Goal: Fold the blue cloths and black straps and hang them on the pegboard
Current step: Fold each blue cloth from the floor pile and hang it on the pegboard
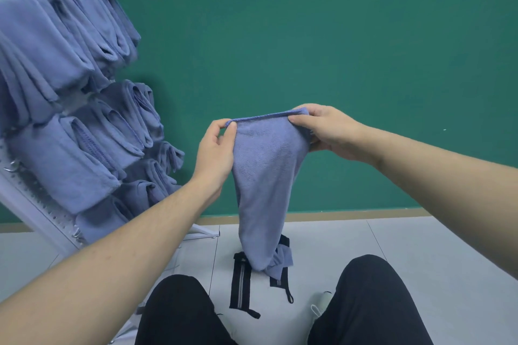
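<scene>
Head view, risk: the soft blue terry cloth [263, 176] is hanging only by its top hem, so I judge that a slackening pinch at either corner would be letting that side drop and spoiling the fold.
Head view, second risk: the cloth's lower end is trailing down to the pale tiled floor [420, 260], seemingly onto the black webbing straps with grey centre stripes [240, 283]; lifting or swinging it could be snagging a strap and dragging it along.
Head view, left hand: the left hand [215, 148] is pinching the cloth's top left corner between thumb and fingertips, the other fingers curling loosely.
Head view, right hand: the right hand [325, 131] is gripping the top right corner, thumb lying on the near face and fingers wrapping behind.
Head view, cloth relative to hands: the hem is stretching level between the two hands, and the body of the cloth is narrowing downward between the person's knees.
Head view, hanging target: the white perforated pegboard [36, 204] is leaning at the left, well apart from the held cloth, with many folded blue cloths [56, 70] draping over its pegs.
Head view, task stage: by my judgement this cloth is not yet folded, and the straps on the floor are waiting.
</scene>
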Motion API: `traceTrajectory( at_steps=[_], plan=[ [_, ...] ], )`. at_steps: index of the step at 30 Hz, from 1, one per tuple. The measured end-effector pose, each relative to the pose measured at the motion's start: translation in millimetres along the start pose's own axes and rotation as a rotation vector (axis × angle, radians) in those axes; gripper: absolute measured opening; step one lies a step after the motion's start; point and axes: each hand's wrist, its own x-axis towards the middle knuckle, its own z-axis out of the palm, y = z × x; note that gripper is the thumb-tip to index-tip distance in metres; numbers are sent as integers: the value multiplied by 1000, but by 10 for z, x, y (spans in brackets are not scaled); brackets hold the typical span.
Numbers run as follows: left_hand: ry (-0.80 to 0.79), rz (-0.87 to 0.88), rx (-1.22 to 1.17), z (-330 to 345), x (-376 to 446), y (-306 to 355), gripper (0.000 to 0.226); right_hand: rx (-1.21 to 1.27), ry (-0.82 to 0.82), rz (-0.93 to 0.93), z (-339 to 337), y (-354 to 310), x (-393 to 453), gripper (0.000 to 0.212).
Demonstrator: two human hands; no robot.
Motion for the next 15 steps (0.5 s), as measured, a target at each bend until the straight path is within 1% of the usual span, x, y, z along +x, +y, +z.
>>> traceTrajectory(
  at_steps=[2,4,6,7,8,10,12,14,15],
  plan=[
    [7,-12,23,14,8,-26,13,-96,59,-33,83,11,-18,13],
    [40,-60,0,41,18,-53,15,-146,99,-51,182,45,-12,16],
    [56,-155,-45,74,5,-87,17,-149,148,-46,267,86,19,20],
    [38,-223,-83,93,-16,-97,21,-139,170,-35,297,108,37,21],
    [-1,-304,-144,113,-37,-109,27,-109,174,-21,324,133,52,22],
    [-118,-466,-282,129,-83,-131,48,2,143,14,377,201,86,26],
    [-249,-566,-419,112,-160,-134,59,122,153,43,421,277,121,27],
    [-340,-594,-514,85,-233,-173,51,245,198,85,446,333,158,27],
    [-367,-595,-508,77,-262,-219,44,297,216,114,446,353,177,27]
  ],
)
